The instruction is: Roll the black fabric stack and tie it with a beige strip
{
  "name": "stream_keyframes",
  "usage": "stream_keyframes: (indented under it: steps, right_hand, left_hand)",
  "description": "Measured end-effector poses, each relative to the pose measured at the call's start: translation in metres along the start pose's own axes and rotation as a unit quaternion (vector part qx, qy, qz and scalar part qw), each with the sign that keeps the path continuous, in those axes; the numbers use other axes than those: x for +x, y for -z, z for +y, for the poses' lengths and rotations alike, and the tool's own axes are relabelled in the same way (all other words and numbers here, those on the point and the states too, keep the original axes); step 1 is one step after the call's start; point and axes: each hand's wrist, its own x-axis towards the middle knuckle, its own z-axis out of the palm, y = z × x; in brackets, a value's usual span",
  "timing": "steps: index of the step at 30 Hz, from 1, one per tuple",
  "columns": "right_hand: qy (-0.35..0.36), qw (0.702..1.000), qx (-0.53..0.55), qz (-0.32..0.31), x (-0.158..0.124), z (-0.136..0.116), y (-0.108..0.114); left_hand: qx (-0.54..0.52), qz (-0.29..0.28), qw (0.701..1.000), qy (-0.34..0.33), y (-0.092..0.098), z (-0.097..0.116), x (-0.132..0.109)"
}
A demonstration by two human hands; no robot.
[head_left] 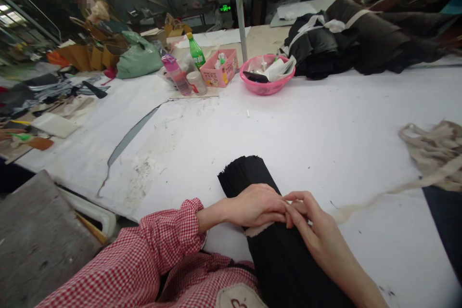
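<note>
A stack of black fabric pieces [299, 264] lies at an angle on the table in front of me, its layered far end frayed. A beige cloth strip [258, 230] crosses over it, and its long tail runs off to the right behind my right hand. My left hand [254, 204] rests across the top of the stack, its fingers closed on the strip at the stack's right side. There my right hand [312, 224] meets it, with thumb and fingers pinched at the strip. The strip between the fingertips is mostly hidden.
White paper with a torn gap [135, 132] covers the table [325, 120]. Beyond stand a pink basket [267, 87], a pink box [220, 70], a green bottle [196, 50] and a black fabric pile [321, 48]. Beige strips [436, 149] lie right. Another person's hand [10, 134] shows far left.
</note>
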Motion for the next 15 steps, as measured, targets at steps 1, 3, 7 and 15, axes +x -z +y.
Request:
stream_keyframes:
  steps: [1, 3, 7, 15]
  right_hand:
    - [-0.007, 1.0, 0.01, 0.001, 0.001, 0.001, 0.0]
    - [-0.024, 0.999, 0.018, 0.013, 0.002, 0.006, 0.003]
    - [-0.014, 0.969, -0.165, 0.182, -0.008, 0.013, 0.01]
    - [-0.099, 0.963, -0.197, 0.153, -0.044, 0.014, -0.018]
  left_hand:
    - [-0.014, 0.001, 1.0, 0.002, 0.001, 0.0, 0.001]
    - [-0.03, 0.006, 0.999, 0.012, 0.0, -0.001, 0.002]
    - [-0.025, 0.025, 0.999, 0.04, -0.005, -0.002, 0.004]
    - [-0.038, 0.025, 0.997, 0.059, -0.006, -0.002, 0.003]
